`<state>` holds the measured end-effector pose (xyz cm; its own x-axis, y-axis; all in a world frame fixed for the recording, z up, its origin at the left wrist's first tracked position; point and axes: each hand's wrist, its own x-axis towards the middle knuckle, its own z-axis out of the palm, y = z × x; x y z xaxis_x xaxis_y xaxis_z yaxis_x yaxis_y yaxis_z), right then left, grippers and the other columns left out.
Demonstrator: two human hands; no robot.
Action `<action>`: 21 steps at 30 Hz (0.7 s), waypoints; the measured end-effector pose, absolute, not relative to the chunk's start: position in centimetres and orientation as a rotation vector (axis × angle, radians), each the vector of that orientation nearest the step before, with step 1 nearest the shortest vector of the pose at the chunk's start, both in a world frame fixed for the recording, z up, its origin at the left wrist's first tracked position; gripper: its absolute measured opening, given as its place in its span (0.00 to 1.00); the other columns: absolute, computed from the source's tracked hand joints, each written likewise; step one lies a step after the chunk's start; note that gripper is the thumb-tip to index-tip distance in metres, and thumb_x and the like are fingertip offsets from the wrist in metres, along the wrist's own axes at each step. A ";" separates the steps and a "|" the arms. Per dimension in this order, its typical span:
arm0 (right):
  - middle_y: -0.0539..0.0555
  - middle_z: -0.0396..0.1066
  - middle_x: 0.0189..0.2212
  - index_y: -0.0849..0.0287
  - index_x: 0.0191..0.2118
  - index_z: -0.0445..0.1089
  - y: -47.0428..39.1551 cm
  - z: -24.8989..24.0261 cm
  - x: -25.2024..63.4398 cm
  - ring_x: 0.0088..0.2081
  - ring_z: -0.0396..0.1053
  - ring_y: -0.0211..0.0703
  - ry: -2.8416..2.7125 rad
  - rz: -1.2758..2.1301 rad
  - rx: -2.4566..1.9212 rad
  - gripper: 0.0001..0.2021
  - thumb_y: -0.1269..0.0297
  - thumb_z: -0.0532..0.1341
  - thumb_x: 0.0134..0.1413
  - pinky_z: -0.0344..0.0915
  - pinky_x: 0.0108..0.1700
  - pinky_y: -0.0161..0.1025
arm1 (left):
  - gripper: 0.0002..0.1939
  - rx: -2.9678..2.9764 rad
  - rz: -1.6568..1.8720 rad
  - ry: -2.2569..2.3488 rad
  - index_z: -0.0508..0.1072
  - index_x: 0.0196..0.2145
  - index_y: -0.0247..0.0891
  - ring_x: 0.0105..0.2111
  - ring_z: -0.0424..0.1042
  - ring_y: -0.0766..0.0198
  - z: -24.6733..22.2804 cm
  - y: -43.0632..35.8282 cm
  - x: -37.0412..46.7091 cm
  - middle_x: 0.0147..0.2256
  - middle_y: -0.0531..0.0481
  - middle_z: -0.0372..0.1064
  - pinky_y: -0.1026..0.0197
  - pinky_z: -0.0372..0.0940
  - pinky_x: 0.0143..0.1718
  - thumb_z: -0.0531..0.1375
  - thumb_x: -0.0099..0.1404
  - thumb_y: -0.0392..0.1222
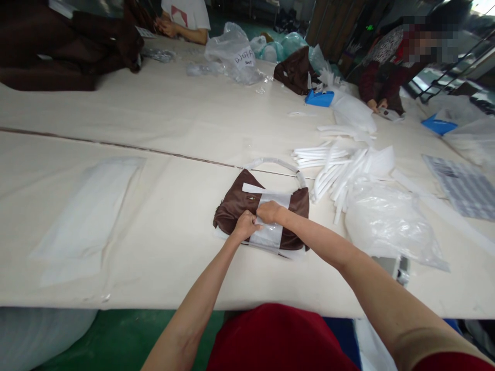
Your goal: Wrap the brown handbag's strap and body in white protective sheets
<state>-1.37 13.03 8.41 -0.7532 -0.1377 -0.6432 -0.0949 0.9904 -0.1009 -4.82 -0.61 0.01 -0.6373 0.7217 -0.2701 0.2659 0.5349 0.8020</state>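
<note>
A dark brown handbag (235,198) lies on the table in front of me, its handle (276,161) wrapped in white and arched away from me. A white, partly see-through wrapping sheet (266,237) forms a band around the bag's middle. My left hand (246,225) is closed at the left edge of this band, with the thumb pointing right. Just above and to the right, my right hand (269,211) has its fingers curled in on the same edge. What lies beneath the fingers is partly hidden.
White foam sticks (328,159) and a clear plastic bag (390,221) lie to the right. Thin white sheets (88,216) lie left. Brown bags (296,71), blue holders (319,98) and plastic bags (235,51) stand farther back. Two people work across the table (174,278).
</note>
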 end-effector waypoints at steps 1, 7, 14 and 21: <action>0.71 0.76 0.46 0.69 0.46 0.75 13.0 8.3 -1.4 0.49 0.75 0.56 2.433 -0.080 -0.156 0.15 0.64 0.62 0.57 0.71 0.47 0.45 | 0.14 0.810 0.997 2.154 0.66 0.17 0.37 0.29 0.64 0.66 0.1 -0.8 -5.1 0.28 0.54 0.61 0.62 0.64 0.36 0.68 0.48 0.40; 0.70 0.77 0.45 0.67 0.45 0.76 12.8 7.9 -1.5 0.47 0.76 0.56 2.453 -0.073 -0.114 0.13 0.67 0.62 0.56 0.72 0.46 0.44 | 0.08 0.831 0.973 2.107 0.72 0.21 0.37 0.30 0.69 0.65 0.7 -1.3 -6.0 0.30 0.53 0.67 0.63 0.66 0.36 0.67 0.49 0.41; 0.70 0.76 0.46 0.66 0.45 0.77 12.5 8.3 -1.3 0.48 0.75 0.59 2.482 -0.078 -0.063 0.14 0.66 0.66 0.52 0.72 0.46 0.46 | 0.09 0.755 0.916 2.339 0.70 0.20 0.37 0.33 0.70 0.63 0.4 -0.1 -4.0 0.30 0.51 0.68 0.61 0.65 0.40 0.68 0.50 0.37; 0.69 0.76 0.46 0.65 0.45 0.76 12.3 8.4 -0.7 0.49 0.74 0.57 2.575 -0.096 0.148 0.15 0.65 0.68 0.50 0.70 0.49 0.45 | 0.07 0.754 0.862 2.399 0.72 0.22 0.35 0.34 0.71 0.61 0.9 0.3 -3.8 0.32 0.48 0.69 0.62 0.64 0.42 0.68 0.49 0.33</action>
